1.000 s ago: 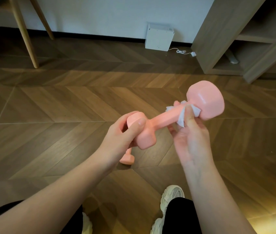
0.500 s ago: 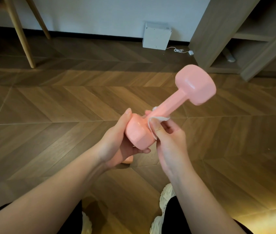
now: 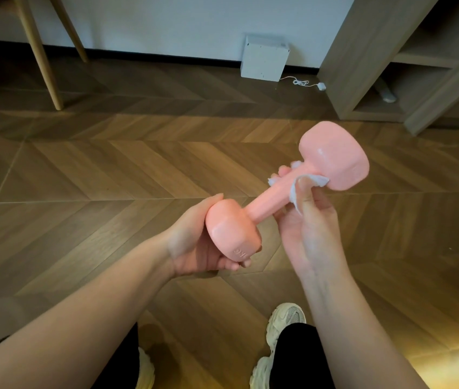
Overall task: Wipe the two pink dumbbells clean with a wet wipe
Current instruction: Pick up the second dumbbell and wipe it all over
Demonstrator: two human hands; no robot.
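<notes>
A pink dumbbell (image 3: 262, 206) is held in the air above the wood floor, tilted up to the right. My left hand (image 3: 194, 242) cups its near head from below and the left. My right hand (image 3: 306, 220) wraps a white wet wipe (image 3: 304, 183) around the bar just below the far head (image 3: 335, 155), thumb on top. The far head shines wet. The second dumbbell is hidden behind my left hand.
A chevron wood floor (image 3: 110, 178) lies below. A white box (image 3: 264, 58) with a cable stands against the wall. A wooden shelf unit (image 3: 391, 66) is at the right, chair legs (image 3: 40, 57) at the left. My shoes (image 3: 281, 332) are at the bottom.
My right hand slid the wipe down the bar to the near head, then back up to the far head. The dumbbell tilted and shifted slightly; my left hand regripped the near head.
</notes>
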